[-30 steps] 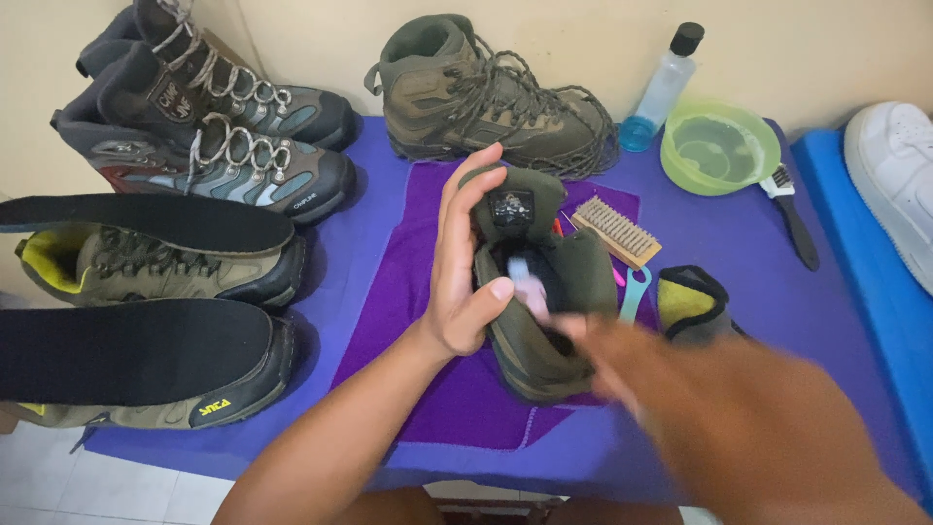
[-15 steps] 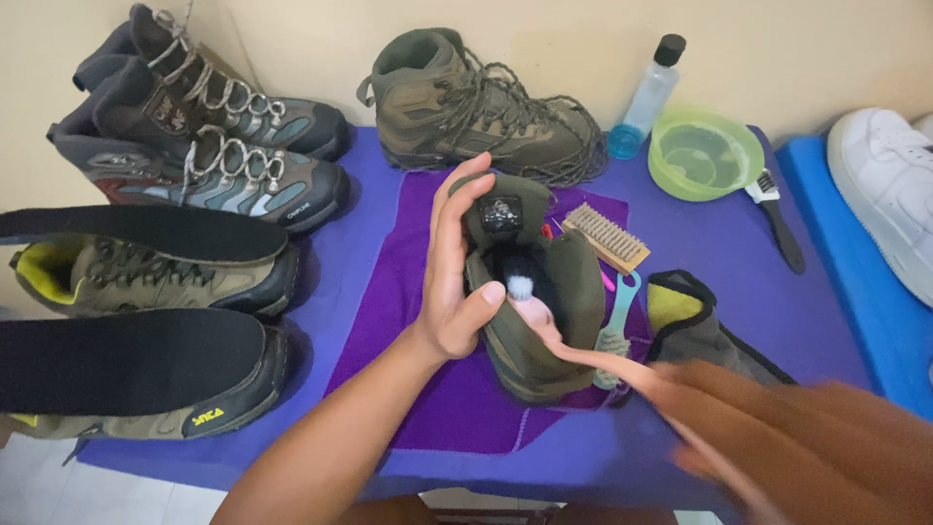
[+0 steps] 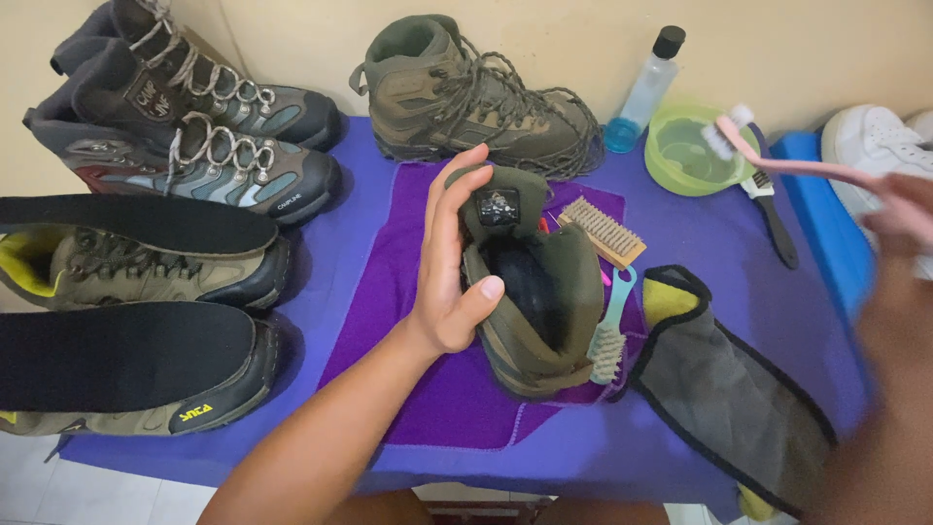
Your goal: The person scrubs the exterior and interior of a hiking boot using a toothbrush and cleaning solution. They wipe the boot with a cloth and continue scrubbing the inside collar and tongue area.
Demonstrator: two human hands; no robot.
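Boot [image 3: 533, 292] gripped by left hand [image 3: 449, 262] mid-cloth; right hand [image 3: 899, 219] (blurred) holds pink toothbrush [image 3: 777, 156] over bowl [image 3: 692, 151] nr table edge.

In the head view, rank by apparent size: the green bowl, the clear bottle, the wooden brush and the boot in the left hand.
1. boot, nearest the camera
2. green bowl
3. clear bottle and wooden brush: too alike to rank

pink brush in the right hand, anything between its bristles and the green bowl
Nothing visible does. The right hand holds the pink brush with its bristle head right over the rim of the green bowl. The clear bottle stands left of the bowl and the black-handled brush lies to its right, both off that path.
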